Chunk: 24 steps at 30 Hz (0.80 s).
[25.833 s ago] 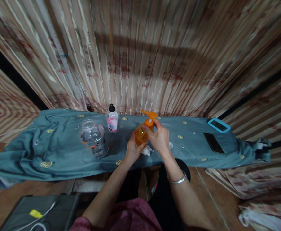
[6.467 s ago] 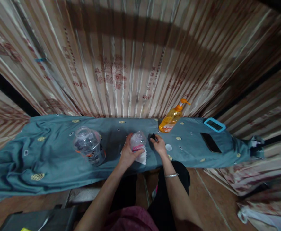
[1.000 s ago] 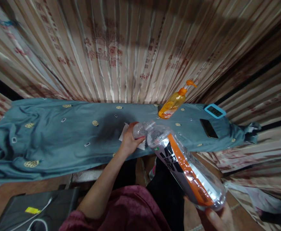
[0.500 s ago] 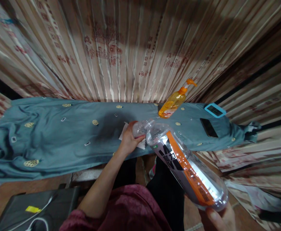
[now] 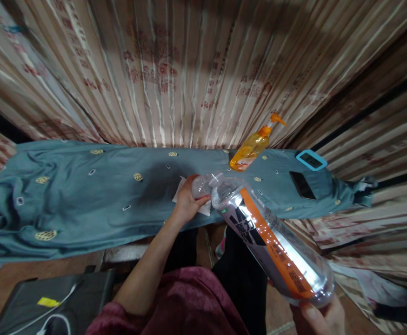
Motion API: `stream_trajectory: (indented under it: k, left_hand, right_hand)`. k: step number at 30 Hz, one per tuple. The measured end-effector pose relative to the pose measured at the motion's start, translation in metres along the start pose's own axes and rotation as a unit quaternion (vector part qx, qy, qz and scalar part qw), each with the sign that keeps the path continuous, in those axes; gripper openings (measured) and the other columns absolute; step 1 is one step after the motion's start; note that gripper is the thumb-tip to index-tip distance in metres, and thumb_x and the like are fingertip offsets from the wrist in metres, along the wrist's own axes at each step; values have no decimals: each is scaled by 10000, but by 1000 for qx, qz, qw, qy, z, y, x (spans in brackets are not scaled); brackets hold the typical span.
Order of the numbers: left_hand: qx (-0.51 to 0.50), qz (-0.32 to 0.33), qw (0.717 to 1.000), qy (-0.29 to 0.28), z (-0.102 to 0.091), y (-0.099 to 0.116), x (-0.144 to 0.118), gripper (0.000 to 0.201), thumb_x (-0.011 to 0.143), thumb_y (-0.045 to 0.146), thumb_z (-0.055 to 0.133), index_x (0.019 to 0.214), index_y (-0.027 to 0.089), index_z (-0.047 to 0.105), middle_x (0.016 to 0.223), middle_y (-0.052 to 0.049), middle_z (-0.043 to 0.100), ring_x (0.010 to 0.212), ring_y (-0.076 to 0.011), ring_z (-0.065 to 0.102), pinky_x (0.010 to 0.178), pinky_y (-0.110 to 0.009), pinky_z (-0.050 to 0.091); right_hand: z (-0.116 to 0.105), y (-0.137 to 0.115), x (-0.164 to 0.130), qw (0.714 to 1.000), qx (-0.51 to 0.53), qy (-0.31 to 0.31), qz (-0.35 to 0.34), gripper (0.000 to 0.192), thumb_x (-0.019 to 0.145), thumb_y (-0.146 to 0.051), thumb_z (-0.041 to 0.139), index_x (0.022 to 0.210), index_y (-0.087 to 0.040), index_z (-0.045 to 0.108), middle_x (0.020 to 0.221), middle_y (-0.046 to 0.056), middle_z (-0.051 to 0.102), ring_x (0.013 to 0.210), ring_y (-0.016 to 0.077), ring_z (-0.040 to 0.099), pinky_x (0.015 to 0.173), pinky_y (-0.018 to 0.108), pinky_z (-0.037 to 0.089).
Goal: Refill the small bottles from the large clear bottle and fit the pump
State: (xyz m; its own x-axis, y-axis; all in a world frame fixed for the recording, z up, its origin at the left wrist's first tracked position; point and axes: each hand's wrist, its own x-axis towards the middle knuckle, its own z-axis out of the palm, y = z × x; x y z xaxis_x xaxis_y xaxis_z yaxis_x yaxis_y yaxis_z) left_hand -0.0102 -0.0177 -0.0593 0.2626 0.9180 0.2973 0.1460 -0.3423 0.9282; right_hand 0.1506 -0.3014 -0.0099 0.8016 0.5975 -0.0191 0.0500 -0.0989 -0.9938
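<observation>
The person wears a dark red, maroon top with a soft, slightly fuzzy weave; its short sleeve [image 5: 119, 312] ends near the elbow, leaving the left forearm bare down to the left hand [image 5: 185, 204]. Just beside the top, toward the right hand [image 5: 323, 318], dark black trousers [image 5: 240, 279] cover the legs. No ring shows on the left hand's fingers.

Single head-worn view looks forward and down, close over the near edge of the cloth-covered bench [image 5: 84, 195]; the curtain [image 5: 189, 70] apparently backs its far edge.
</observation>
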Motion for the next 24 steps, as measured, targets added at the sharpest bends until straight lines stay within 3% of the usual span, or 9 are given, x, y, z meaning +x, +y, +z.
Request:
stream_trajectory:
  k: [4,9,15,20,24]
  left_hand:
    - [-2,-4,1000,-4,0,1,0,630,642,209,858,1194,183,556,1109,-63,705,1040,-258,691,920,-381,546]
    - [-1,6,1000,1,-1,1,0,624,642,211,856,1190,183,557,1096,-61,704,1031,-256,693,929,-391,549]
    - [-2,3,1000,1,-2,1,0,633,644,224,865,1194,182,556,1091,-59,703,1025,-253,691,914,-373,547]
    - [-9,1,1000,-3,-2,1,0,628,649,228,864,1193,177,554,1075,-58,700,1014,-252,689,902,-374,549]
    - [-7,-3,1000,-2,-2,1,0,615,649,237,864,1181,179,561,1085,-63,699,1035,-260,683,912,-380,542]
  right_hand:
    - [-1,1,2,1000,-6,25,0,872,614,-591,821,1344,-183,577,1111,128,728,1334,411,524,1150,579,356]
    - [-4,0,3,1000,-18,19,3,825,638,-580,799,1338,-196,589,1156,124,716,1394,401,461,1199,563,279]
    - [-7,7,3,999,-39,11,-20,859,648,-597,781,1377,-198,562,1296,149,664,1292,415,549,1068,561,445]
    - [-8,8,2,999,-35,25,-6,878,640,-604,788,1390,-216,549,1375,145,608,1314,412,529,1103,572,404]
    - [-10,3,4,999,-35,13,-25,788,649,-578,797,1324,-226,596,1349,138,630,1293,398,547,1070,561,442]
